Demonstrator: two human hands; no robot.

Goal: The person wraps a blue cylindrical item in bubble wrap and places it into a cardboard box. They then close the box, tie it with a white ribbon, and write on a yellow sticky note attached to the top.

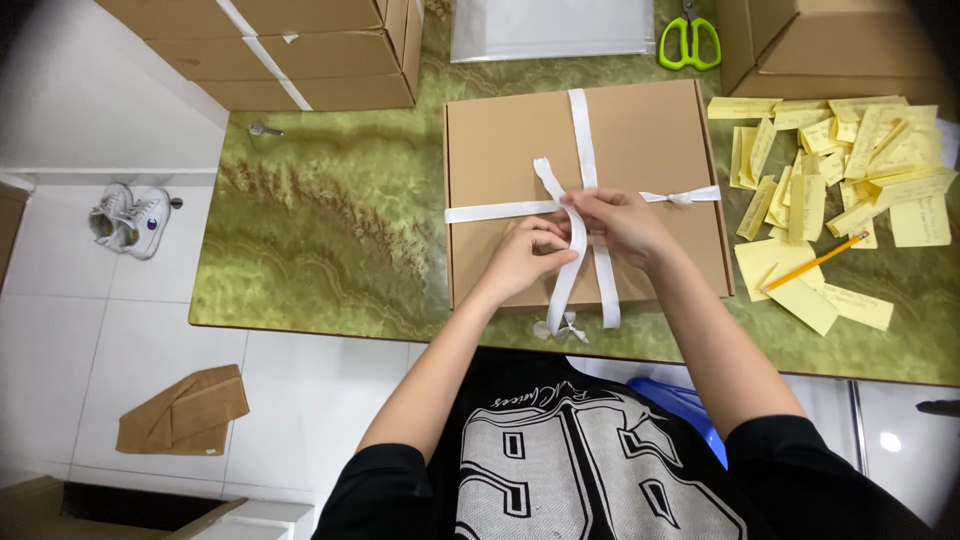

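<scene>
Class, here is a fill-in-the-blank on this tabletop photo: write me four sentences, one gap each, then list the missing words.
1. Both hands, left hand and right hand, work a ____ ribbon crossed over the flat cardboard box.
2. The scissors have ____ handles.
3. A pencil lies on the ____ paper notes.
4. A pair of ____ sits on the floor.

Missing words: white; green; yellow; shoes

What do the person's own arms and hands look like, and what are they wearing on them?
Both arms are bare from the short black sleeves down. The left hand and right hand wear no gloves, and no rings, watch or bracelets show on them. The sleeves belong to a black T-shirt with large pale block numerals on the chest.
</scene>
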